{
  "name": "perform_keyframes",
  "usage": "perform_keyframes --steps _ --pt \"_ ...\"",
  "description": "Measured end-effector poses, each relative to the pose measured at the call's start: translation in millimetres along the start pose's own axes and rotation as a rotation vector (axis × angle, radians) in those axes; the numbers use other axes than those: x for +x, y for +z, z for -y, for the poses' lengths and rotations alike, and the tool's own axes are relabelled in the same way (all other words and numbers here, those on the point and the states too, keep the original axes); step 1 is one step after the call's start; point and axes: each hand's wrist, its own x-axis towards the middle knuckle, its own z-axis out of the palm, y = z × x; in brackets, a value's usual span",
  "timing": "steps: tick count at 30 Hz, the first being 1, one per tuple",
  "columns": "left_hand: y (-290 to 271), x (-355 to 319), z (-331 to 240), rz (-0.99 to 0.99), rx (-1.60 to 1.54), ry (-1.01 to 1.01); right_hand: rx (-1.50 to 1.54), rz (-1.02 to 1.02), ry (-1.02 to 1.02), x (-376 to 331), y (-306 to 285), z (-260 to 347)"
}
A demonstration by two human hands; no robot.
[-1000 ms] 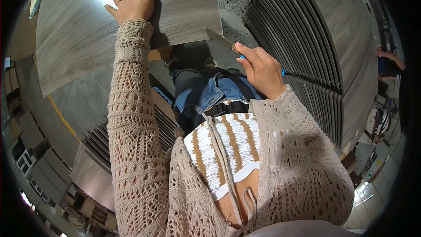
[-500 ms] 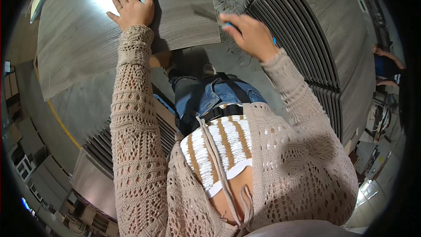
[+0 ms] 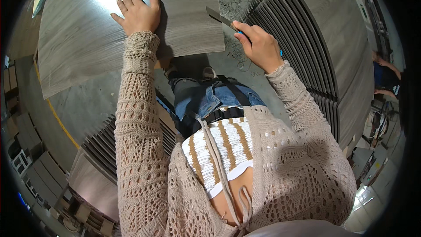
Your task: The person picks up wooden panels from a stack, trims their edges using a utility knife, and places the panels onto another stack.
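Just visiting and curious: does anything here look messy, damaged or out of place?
Only small curled shavings scattered on the floor near the right hand, which holds a blade tool. The panel under the left hand looks undamaged.

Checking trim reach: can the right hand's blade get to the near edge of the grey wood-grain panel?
Probably yes. The right hand holds a blade tool right at the grey wood-grain panel's right edge, nothing between; the left hand lies flat farther left, out of the way.
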Motion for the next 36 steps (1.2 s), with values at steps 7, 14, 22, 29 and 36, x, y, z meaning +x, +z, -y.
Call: perform_keyframes --steps 7,14,22,29,36 --pt "-13.2 -11.7 -5.4 0.005 0.035 0.019 -0.090 -0.041 -0.040 28.3 1.7 -4.0" --pt "-20.8 -19.9 -14.8 -0.012 0.042 0.030 -0.073 -0.057 -0.002 106.2 8.3 -39.5" --pt "-31.8 -28.4 -20.9 -0.009 0.070 0.014 -0.125 -0.029 0.088 199.4 12.9 -71.7" --pt "-41.5 -32.3 -28.5 -0.026 0.035 0.033 -0.170 -0.039 0.224 282.0 11.8 -96.4" --pt "-32.4 -20.0 -28.9 0.001 -0.002 -0.002 0.210 0.020 0.221 267.5 54.8 -117.6"
